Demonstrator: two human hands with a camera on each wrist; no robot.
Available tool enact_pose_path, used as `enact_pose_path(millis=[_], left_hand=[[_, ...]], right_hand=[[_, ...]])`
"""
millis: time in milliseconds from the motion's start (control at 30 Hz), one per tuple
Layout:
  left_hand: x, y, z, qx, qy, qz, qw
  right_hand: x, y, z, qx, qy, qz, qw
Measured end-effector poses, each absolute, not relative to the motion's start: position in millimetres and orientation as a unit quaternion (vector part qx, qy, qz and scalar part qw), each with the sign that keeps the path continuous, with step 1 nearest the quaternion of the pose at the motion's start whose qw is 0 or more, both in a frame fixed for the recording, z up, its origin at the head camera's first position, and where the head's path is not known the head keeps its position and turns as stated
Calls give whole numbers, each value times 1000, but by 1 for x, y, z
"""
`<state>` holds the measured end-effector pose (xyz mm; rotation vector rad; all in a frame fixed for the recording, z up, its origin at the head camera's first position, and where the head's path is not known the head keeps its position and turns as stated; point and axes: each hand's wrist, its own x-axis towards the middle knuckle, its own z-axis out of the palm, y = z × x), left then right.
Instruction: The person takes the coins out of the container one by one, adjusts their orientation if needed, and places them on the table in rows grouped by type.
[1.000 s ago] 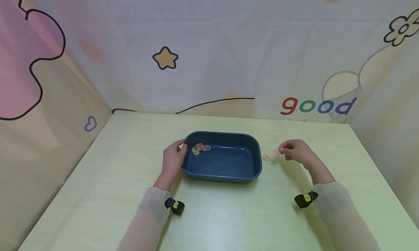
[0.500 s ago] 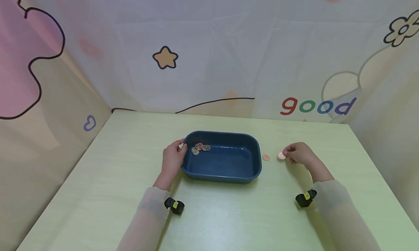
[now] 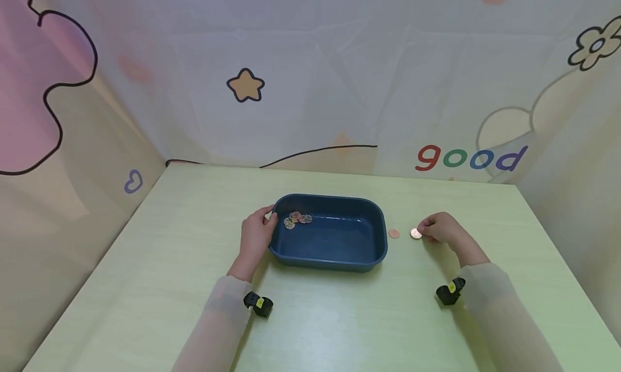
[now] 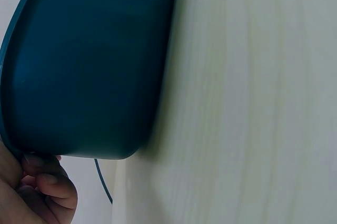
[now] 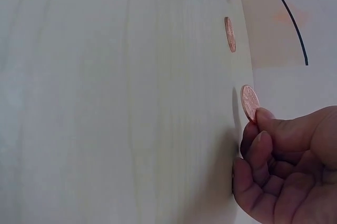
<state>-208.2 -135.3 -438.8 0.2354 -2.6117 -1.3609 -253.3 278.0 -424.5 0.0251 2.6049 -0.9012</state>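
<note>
Coin (image 5: 250,102) pinched by its edge in right hand (image 3: 440,228), just above table (image 3: 194,248), right of blue tray (image 3: 335,242) gripped at left end by left hand (image 3: 256,233): best to pinch lightly, bracing tray firmly.

Soft light leaves pale glare and shadows on the table (image 3: 339,323). The left wrist view is dim, perhaps slightly blurred.

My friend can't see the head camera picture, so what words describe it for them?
A person's right hand pinches a copper-coloured coin while their left hand holds one end of a dark blue tray. A second copper coin lies on the pale table between the tray and the right hand, and a few coins sit inside the tray.
</note>
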Motion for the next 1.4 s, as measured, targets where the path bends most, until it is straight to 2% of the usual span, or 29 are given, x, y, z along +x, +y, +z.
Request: enact_pose_path(millis=[1400], left_hand=[[-209,-136,-440,81,-881,-458,89]], right_hand=[[-256,262,-429,46,954,-241,173]])
